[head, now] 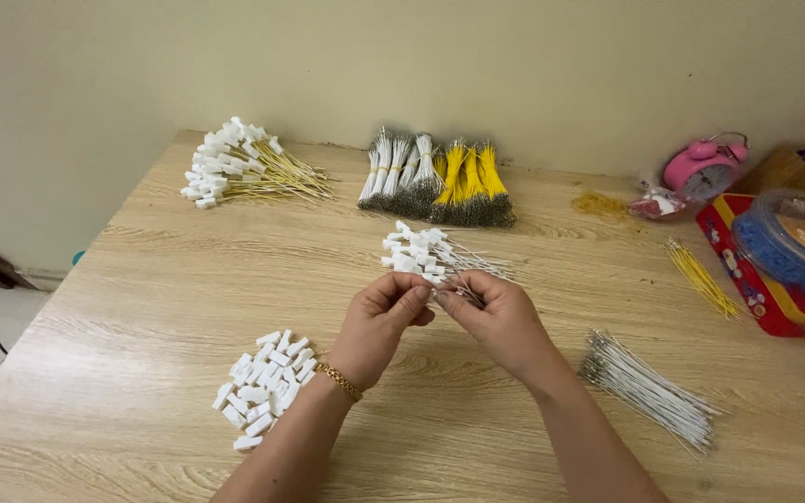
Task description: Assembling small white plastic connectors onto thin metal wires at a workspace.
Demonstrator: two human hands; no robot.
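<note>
Nearest, just left of the left wrist with its gold chain bracelet (pixel 340 381): a loose heap of small white plastic connector housings (pixel 265 387) on the pale wood-grain table (pixel 142 298).

To the right of the right forearm, well apart from the fingers: a fanned bundle of thin white wires with bare metal tips (pixel 649 389).

At the middle: left hand (pixel 379 326) and right hand (pixel 500 321) drawn together, fingertips almost meeting. Left thumb and forefinger pressed together in a pinch; right thumb and forefinger likewise pinched, on the ends of thin white wires. Exactly what sits between the left fingertips too small to tell.

Just beyond the fingertips, touching the right hand's far side: a small cluster of white wires already fitted with white plastic housings (pixel 426 256).

Farther right of the fingers: a thin bunch of yellow wires (pixel 701 277), then a red box with a round clear-lidded tub of blue pieces (pixel 789 244).

Farthest, against the cream wall (pixel 402 65): far left of the fingers, a pile of yellow wires capped with white housings (pixel 239 168); straight ahead, tied bundles of white and yellow wires (pixel 440 182); far right, a pink twin-bell alarm clock (pixel 703 168).
</note>
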